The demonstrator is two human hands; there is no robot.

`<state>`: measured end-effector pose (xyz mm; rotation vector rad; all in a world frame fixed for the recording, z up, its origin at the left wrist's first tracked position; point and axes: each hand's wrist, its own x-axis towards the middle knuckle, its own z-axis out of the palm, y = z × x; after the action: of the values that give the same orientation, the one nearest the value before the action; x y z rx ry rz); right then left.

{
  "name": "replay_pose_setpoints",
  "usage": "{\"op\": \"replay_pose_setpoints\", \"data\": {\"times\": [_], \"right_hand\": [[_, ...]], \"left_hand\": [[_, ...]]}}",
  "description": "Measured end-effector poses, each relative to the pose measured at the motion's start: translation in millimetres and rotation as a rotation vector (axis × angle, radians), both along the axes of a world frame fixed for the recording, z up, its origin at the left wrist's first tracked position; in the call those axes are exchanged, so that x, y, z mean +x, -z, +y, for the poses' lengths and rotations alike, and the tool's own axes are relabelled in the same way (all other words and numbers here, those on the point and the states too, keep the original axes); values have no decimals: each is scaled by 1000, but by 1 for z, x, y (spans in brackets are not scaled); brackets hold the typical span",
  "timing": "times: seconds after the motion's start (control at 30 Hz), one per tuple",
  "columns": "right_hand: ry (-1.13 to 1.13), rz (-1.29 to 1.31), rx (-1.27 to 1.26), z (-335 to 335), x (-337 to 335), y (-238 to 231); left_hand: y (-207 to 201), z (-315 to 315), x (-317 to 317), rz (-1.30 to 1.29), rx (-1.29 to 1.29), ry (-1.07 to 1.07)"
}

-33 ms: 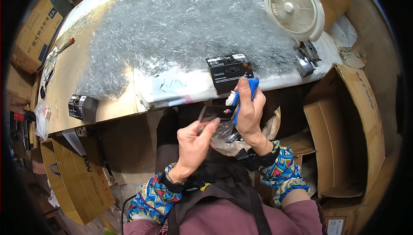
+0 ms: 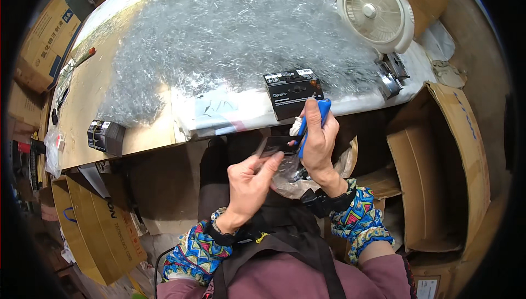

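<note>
From the head view, the left hand (image 2: 249,181) pinches a small dark piece (image 2: 280,144) below the table (image 2: 98,96) edge; the right hand (image 2: 318,143) grips a blue tool (image 2: 312,124) against it, near the black box (image 2: 293,93).

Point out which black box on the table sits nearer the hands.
The larger black box at the table edge, just above the right hand; the smaller box sits far left.

Small dark flat piece (image 2: 280,144) in clear wrap — lying level between fingertips; blue-handled tool (image 2: 313,124) pointing upright beside it.
</note>
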<state>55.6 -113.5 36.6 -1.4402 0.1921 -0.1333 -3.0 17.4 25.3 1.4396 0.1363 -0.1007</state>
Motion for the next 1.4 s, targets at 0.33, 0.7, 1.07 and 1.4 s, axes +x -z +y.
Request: {"op": "replay_pose_setpoints", "data": {"times": [0.33,0.7,1.07,1.4], "right_hand": [[46,-169,27,10,-8,5],[-36,-229,-223,-41,11,-6],[-126,-512,-924,-64,45,-23],[-484,-401,-1181,-75,69,-42]], "left_hand": [[10,-19,5,-500,622,60],[47,134,119,-454,1322,-317],[37,127,153,-327,945,-385],[28,131,152,-187,862,-195]]}}
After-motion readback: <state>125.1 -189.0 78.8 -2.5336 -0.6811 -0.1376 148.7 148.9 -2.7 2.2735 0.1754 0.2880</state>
